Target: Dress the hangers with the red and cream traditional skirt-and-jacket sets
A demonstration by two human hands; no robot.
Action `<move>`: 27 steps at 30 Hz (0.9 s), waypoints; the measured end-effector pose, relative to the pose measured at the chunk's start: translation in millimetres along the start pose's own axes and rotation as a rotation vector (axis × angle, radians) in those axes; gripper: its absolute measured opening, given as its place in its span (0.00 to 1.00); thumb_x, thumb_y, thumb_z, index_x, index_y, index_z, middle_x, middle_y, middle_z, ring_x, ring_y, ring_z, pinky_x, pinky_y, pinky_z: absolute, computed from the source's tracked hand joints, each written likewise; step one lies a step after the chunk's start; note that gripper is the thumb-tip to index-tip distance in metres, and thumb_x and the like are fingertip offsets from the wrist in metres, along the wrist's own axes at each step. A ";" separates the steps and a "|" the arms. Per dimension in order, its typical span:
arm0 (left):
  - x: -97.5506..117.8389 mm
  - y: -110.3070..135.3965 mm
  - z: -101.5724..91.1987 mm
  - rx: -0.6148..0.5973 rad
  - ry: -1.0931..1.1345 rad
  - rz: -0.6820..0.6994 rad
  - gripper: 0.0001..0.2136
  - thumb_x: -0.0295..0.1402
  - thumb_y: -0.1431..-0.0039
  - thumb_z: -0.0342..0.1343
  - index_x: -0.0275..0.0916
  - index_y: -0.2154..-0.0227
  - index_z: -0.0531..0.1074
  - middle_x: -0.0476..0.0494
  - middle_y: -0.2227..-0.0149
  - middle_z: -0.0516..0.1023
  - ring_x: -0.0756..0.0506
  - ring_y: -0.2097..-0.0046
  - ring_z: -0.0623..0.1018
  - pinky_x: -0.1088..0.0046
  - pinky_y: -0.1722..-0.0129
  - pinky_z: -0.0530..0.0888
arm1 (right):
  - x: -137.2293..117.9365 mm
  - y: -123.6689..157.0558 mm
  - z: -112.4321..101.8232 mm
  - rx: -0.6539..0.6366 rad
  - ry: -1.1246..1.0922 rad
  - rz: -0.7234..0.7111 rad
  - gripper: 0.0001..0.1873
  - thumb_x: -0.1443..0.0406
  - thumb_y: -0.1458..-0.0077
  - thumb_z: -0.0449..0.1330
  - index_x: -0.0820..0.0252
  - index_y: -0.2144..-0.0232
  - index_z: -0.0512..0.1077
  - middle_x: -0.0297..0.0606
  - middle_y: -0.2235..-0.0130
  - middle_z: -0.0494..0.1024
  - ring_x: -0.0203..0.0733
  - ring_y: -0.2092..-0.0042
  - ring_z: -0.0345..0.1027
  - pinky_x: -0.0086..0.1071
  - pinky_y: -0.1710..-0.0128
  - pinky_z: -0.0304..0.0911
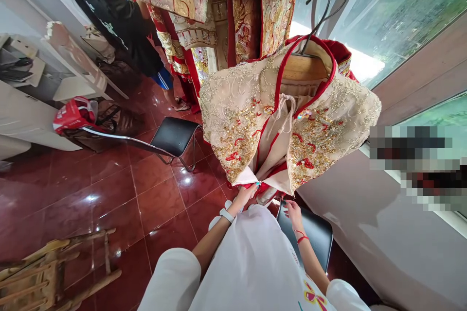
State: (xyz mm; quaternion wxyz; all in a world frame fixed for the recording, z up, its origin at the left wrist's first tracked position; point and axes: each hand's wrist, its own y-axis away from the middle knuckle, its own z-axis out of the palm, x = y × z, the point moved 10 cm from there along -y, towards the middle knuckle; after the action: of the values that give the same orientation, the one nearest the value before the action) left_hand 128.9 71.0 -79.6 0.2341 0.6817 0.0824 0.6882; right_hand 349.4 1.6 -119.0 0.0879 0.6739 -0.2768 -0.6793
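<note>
An embroidered beige jacket [233, 102] with red piping, gold sequins and red beading hangs in front of me on a wooden hanger [299, 69]. Cords [285, 109] are tied in a bow at its neck, and the front falls open below. My left hand [247, 195] is closed on the jacket's lower front edge, where the pale lining is folded outward. Just below the opposite hem corner is my right hand [293, 213], its fingers curled together as in a pinch. Anything between those fingertips is too small to make out.
More embroidered garments [248, 24] hang behind the jacket. A black-seated chair [177, 136] stands to the left, another black seat [314, 233] beside my right arm. A wooden frame [51, 272] lies lower left. A person in dark clothes [116, 24] is at the back left.
</note>
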 end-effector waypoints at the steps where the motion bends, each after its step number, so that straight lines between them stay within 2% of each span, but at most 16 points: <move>1: 0.1 0.3 0.3 0.000 0.001 -0.002 0.31 0.66 0.48 0.50 0.44 0.86 0.51 0.53 0.85 0.50 0.52 0.78 0.53 0.67 0.76 0.56 | -1.5 1.4 -9.0 0.030 0.020 -0.011 0.15 0.52 0.61 0.64 0.55 0.76 0.70 0.32 0.78 0.70 0.37 0.79 0.59 0.31 0.79 0.56; 2: 0.1 0.6 0.8 -0.002 0.002 -0.004 0.31 0.65 0.47 0.50 0.44 0.86 0.50 0.52 0.85 0.50 0.51 0.78 0.53 0.67 0.76 0.56 | -4.3 3.1 -11.7 0.034 0.043 -0.019 0.13 0.54 0.61 0.64 0.56 0.76 0.71 0.31 0.79 0.70 0.36 0.79 0.58 0.31 0.79 0.55; 4: -0.2 0.5 1.9 -0.007 0.003 -0.008 0.31 0.64 0.45 0.49 0.45 0.86 0.49 0.52 0.85 0.50 0.51 0.77 0.54 0.67 0.76 0.57 | -15.4 6.6 5.0 -0.053 0.098 -0.046 0.13 0.56 0.59 0.63 0.58 0.71 0.76 0.32 0.77 0.72 0.36 0.78 0.58 0.31 0.77 0.55; 7: -2.0 -1.1 3.3 -0.011 -0.003 -0.013 0.30 0.65 0.48 0.50 0.45 0.85 0.50 0.54 0.85 0.50 0.52 0.78 0.54 0.68 0.77 0.58 | -44.2 12.0 60.8 -0.256 0.194 -0.153 0.18 0.54 0.51 0.59 0.60 0.63 0.78 0.33 0.76 0.73 0.37 0.77 0.59 0.32 0.75 0.58; 10: -4.4 -3.3 2.2 0.006 -0.019 -0.007 0.30 0.67 0.51 0.51 0.44 0.83 0.53 0.55 0.84 0.51 0.52 0.78 0.55 0.70 0.76 0.60 | -73.4 9.6 99.3 -0.281 0.246 -0.276 0.19 0.51 0.46 0.57 0.60 0.66 0.78 0.36 0.73 0.76 0.40 0.72 0.65 0.34 0.68 0.63; 12: -5.6 -4.4 0.0 0.022 -0.040 0.006 0.30 0.67 0.50 0.50 0.44 0.82 0.55 0.55 0.84 0.54 0.52 0.77 0.58 0.70 0.75 0.63 | -82.3 4.5 105.8 -0.236 0.255 -0.298 0.19 0.49 0.46 0.58 0.58 0.69 0.76 0.39 0.70 0.78 0.44 0.67 0.69 0.36 0.63 0.65; 15: -5.1 -6.5 -4.2 0.048 -0.091 0.044 0.27 0.63 0.47 0.51 0.43 0.81 0.59 0.53 0.82 0.61 0.50 0.75 0.64 0.69 0.70 0.68 | -81.5 -0.6 101.7 -0.202 0.274 -0.277 0.20 0.47 0.47 0.58 0.57 0.71 0.76 0.40 0.68 0.80 0.45 0.65 0.70 0.37 0.60 0.65; 17: -3.3 -9.3 -7.9 0.077 -0.135 0.083 0.24 0.59 0.44 0.52 0.42 0.78 0.64 0.51 0.78 0.69 0.47 0.70 0.69 0.67 0.64 0.72 | -74.3 -2.0 101.8 -0.231 0.251 -0.225 0.20 0.46 0.49 0.59 0.56 0.74 0.74 0.39 0.71 0.78 0.43 0.68 0.68 0.35 0.64 0.63; 20: -2.4 -16.6 -13.0 0.120 -0.214 0.135 0.19 0.53 0.42 0.53 0.41 0.73 0.70 0.47 0.71 0.76 0.44 0.62 0.74 0.65 0.54 0.72 | -60.0 -4.4 114.3 -0.292 0.163 -0.097 0.23 0.44 0.53 0.59 0.55 0.82 0.64 0.33 0.81 0.68 0.37 0.76 0.58 0.31 0.75 0.56; 23: -6.8 -25.1 -15.3 0.125 -0.304 0.151 0.17 0.50 0.41 0.55 0.40 0.71 0.74 0.44 0.72 0.76 0.43 0.64 0.75 0.65 0.55 0.72 | -57.7 -9.3 131.8 -0.317 0.109 -0.034 0.24 0.43 0.52 0.55 0.53 0.83 0.56 0.28 0.84 0.59 0.32 0.81 0.48 0.30 0.81 0.48; 27: -12.3 -28.8 -17.1 0.110 -0.401 0.173 0.15 0.46 0.42 0.57 0.39 0.68 0.77 0.43 0.75 0.75 0.43 0.68 0.74 0.66 0.59 0.72 | -66.6 -13.2 139.1 -0.335 0.060 0.000 0.21 0.46 0.53 0.54 0.52 0.82 0.54 0.27 0.83 0.57 0.31 0.82 0.44 0.29 0.82 0.45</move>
State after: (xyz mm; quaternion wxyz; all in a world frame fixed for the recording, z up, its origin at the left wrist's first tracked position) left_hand 117.7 94.5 -104.1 0.1487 0.8210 0.0129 0.5511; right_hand 223.7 81.2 -76.4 0.2071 0.6699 -0.1570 -0.6955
